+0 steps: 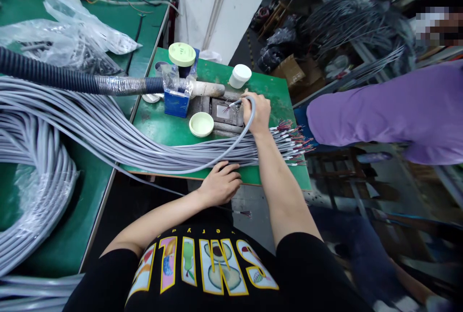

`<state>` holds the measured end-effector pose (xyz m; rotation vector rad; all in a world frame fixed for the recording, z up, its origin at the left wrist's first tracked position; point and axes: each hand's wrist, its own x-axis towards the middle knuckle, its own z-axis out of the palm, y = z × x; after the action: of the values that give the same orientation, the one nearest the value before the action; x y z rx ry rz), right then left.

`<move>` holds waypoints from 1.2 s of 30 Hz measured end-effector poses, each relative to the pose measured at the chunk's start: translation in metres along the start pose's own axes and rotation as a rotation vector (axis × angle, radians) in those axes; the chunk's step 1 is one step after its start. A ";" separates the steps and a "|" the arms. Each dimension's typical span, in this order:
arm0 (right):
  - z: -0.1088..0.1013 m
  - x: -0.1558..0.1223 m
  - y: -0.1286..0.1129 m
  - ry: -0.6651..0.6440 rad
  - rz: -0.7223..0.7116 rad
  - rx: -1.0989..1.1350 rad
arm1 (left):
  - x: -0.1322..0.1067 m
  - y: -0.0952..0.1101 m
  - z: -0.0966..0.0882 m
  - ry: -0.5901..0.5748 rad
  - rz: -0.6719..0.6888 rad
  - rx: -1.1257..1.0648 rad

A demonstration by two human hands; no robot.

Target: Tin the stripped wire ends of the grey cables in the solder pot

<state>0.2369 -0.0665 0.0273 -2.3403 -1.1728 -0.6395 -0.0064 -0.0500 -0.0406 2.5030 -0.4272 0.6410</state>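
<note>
My right hand (257, 113) is closed round one grey cable (251, 126) near its end, which bends back in a loop. The thin stripped wires (227, 108) of that end point left, over the shiny square of what looks like a solder pot (223, 112). My left hand (221, 183) lies with fingers apart at the table's front edge, its fingertips by the thick bundle of grey cables (170, 154). To the right of my right forearm, the bundle's stripped ends (291, 139) show reddish and dark wires.
A ribbed hose (126, 85) ends in a nozzle beside the pot, propped on a blue box (176, 103). Nearby stand an open pale tub (201, 124), a white tub (240, 76) and a green-lidded jar (182, 54). A person in a purple sleeve (379, 109) is at right.
</note>
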 end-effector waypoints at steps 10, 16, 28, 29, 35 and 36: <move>-0.018 -0.007 -0.007 0.023 -0.014 0.035 | 0.010 0.014 -0.036 -0.227 0.001 -0.372; -0.090 -0.069 -0.037 0.171 -0.151 0.233 | 0.018 0.025 -0.108 -0.581 0.002 -1.443; -0.123 -0.204 -0.061 0.029 -0.357 0.325 | 0.025 0.016 -0.061 0.094 -0.669 -1.404; -0.123 -0.210 -0.060 0.020 -0.343 0.325 | 0.024 0.018 -0.060 0.080 -0.648 -1.384; -0.127 -0.227 -0.058 -0.013 -0.286 0.310 | 0.021 0.021 -0.053 0.043 -0.515 -1.259; -0.128 -0.227 -0.059 0.000 -0.281 0.315 | 0.021 0.021 -0.052 0.043 -0.505 -1.247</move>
<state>0.0410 -0.2474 0.0074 -1.9333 -1.4982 -0.5021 -0.0162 -0.0425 0.0175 1.3007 -0.0833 0.1121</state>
